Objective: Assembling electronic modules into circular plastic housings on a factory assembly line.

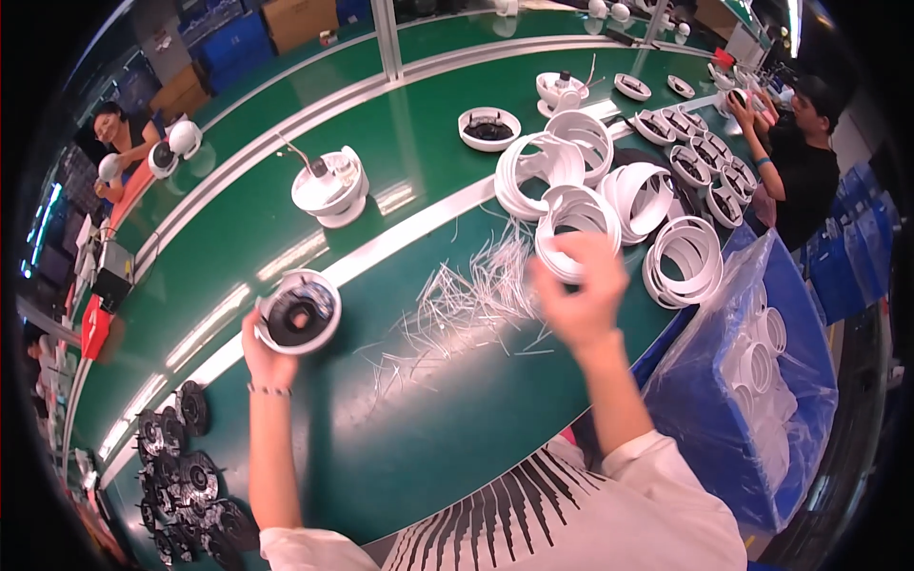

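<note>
Between the hands on the green worktop [428,457] lie thin white strips [466,300]; left hand [265,357] grips a round black-centred housing [299,311], right hand [581,295], blurred, pinches a white ring [571,224].

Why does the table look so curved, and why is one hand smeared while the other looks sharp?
In the head view, the fisheye lens bends the green table and its rails toward the rim; the right hand is motion-blurred near the white rings, while the left hand holding the round white housing is crisp; overhead lights leave glare streaks on the table.
</note>
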Available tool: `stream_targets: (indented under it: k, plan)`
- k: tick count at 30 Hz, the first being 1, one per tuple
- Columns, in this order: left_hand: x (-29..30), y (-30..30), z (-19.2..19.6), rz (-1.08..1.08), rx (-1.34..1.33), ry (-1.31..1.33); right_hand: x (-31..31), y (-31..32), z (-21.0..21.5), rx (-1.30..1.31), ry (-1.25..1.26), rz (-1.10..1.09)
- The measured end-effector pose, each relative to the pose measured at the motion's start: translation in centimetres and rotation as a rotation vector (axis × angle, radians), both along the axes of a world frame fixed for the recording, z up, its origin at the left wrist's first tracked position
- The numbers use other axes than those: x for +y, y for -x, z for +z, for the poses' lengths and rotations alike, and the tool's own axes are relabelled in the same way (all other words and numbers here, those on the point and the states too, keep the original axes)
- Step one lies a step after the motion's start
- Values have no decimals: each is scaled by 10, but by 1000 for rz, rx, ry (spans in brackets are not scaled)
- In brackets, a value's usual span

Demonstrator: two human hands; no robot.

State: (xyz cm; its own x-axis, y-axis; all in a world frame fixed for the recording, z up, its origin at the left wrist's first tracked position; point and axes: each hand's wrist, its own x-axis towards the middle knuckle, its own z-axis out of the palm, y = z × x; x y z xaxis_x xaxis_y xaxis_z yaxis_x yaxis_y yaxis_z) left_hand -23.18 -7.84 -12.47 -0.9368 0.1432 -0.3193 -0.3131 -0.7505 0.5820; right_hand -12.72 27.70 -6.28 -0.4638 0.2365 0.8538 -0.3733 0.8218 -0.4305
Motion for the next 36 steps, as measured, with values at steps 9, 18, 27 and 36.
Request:
stream_targets:
  k: [9, 18, 27, 36]
  plan:
    - [-55, 153, -60, 394, 153, 131, 104, 5, 0, -512, -196, -401]
    - [-189, 57, -23, 678, 494, 2125, 50, -56, 21, -602, 14, -76]
    - [-272, -27, -13, 134, -249, 2188, -68, -76, -54, -1021, -103, 340]
    - [-217, -46, 19, -205, -29, 2222, -81, -81, -4, -889, -388, 542]
